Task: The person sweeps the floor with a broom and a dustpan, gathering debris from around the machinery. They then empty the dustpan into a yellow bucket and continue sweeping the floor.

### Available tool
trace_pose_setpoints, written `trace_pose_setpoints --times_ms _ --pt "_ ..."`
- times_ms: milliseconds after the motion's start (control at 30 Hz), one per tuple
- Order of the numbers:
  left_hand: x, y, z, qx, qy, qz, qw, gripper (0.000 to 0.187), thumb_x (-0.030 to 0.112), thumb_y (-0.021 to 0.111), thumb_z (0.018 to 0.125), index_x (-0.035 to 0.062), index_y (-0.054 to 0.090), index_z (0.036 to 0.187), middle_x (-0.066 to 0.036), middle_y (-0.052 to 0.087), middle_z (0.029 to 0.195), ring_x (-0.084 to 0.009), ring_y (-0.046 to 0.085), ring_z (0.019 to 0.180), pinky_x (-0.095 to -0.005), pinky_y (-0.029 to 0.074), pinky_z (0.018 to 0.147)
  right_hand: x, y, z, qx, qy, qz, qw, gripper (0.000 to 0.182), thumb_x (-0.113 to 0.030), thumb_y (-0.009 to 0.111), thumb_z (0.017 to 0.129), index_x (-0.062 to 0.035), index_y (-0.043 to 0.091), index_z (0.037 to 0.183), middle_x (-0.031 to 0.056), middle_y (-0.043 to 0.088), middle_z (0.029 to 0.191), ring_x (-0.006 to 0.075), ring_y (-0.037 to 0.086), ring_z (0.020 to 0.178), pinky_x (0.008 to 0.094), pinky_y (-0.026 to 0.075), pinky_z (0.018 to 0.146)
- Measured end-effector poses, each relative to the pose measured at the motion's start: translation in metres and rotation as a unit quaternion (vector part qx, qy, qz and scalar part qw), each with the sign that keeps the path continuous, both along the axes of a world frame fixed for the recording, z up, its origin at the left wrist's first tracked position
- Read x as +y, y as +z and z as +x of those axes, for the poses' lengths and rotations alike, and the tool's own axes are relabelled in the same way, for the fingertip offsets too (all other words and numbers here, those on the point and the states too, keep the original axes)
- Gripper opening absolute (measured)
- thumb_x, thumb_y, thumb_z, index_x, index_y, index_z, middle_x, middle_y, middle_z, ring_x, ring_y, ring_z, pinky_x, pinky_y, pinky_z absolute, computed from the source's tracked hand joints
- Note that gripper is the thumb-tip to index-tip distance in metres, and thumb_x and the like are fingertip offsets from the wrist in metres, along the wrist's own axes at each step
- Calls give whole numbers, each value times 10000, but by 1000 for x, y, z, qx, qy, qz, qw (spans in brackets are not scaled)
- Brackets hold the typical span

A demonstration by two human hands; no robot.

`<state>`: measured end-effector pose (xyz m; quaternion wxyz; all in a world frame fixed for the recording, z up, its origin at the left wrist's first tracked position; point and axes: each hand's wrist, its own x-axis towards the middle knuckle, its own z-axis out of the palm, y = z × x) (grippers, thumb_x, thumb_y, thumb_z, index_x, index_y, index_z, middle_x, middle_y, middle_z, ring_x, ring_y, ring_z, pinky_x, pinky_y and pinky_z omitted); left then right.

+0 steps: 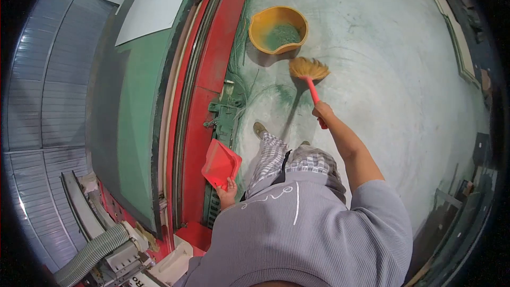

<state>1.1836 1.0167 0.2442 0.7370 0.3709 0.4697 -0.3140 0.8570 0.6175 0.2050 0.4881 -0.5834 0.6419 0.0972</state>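
Note:
My right hand [322,110] is wrapped round the red handle of a short broom [309,68], whose straw bristles point away from me, just above or on the floor. My left hand [228,190] grips a red dustpan [220,165] at its near end, beside the red machine base. Beyond the broom stands a yellow tub [257,31] with greenish dust or shavings [283,36] inside. Green dust also lies on the floor between my feet and the tub.
A long machine with a red side [215,74] and a green bed [141,79] runs along my left, a white sheet [156,2] on top. Cables [239,64] trail at its foot. A grey corrugated hose [93,255] is at lower left. Boards [454,32] line the right.

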Motion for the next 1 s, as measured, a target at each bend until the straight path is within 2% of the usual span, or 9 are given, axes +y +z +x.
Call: trace_pose_setpoints --times_ms 133,267,333,433,533,733,833,933,1000 --pt "0 -14 4 1 6 16 1000 434 251 489 642 0 424 990 -153 536 901 -260 552 796 -386 414 741 22 16 -22 22 78 -12 997 155 -117 452 682 -5 546 736 112 571 571 217 582 505 318 467 446" --pt "6 -6 -11 24 -20 11 999 343 275 457 661 76 468 940 -102 552 887 -226 571 761 -396 432 690 42 24 -73 -34 117 -8 993 174 -148 475 680 -7 521 772 66 509 513 191 504 405 315 415 376" --pt "15 -15 -10 4 -26 33 999 349 267 462 652 73 464 942 -108 553 891 -231 570 771 -398 432 690 49 63 -104 -179 10 89 980 222 -174 490 684 -18 486 841 25 418 480 143 400 358 295 346 337" --pt "58 -68 15 62 -35 -3 997 358 263 477 638 72 459 940 -119 552 887 -245 567 771 -404 429 692 66 145 -118 -119 -38 148 981 207 -176 472 713 -48 450 874 12 401 514 108 397 414 266 329 355" --pt "72 -78 21 134 38 26 990 375 249 496 623 60 443 942 -125 555 865 -253 564 772 -409 426 696 88 126 -144 -168 -86 134 973 208 -166 468 716 -52 450 888 5 400 522 100 403 419 246 338 366" --pt "59 -63 16 58 74 60 994 409 233 515 615 57 403 967 -128 559 849 -268 568 751 -408 427 694 106 79 -161 -181 -158 75 968 268 -138 457 705 -37 407 948 18 403 527 113 405 404 260 356 363" --pt "43 -43 18 100 28 -15 995 391 240 503 630 72 404 969 -133 556 863 -273 573 728 -404 432 684 99 35 -153 -136 -203 61 968 219 -119 458 674 21 391 828 68 442 513 159 433 387 300 366 341" --pt "23 -34 12 45 61 84 994 387 270 475 650 69 403 974 -135 553 872 -262 578 717 -399 440 674 85 5 -131 -58 -140 116 982 184 -117 468 653 16 405 764 63 436 495 167 453 389 300 375 343" --pt "20 -25 7 -1 -46 46 998 423 322 450 670 57 397 995 -132 552 877 -246 582 722 -395 445 666 96 -1 -114 -181 -207 89 957 159 -117 483 633 10 427 711 65 445 487 173 478 407 308 384 350"
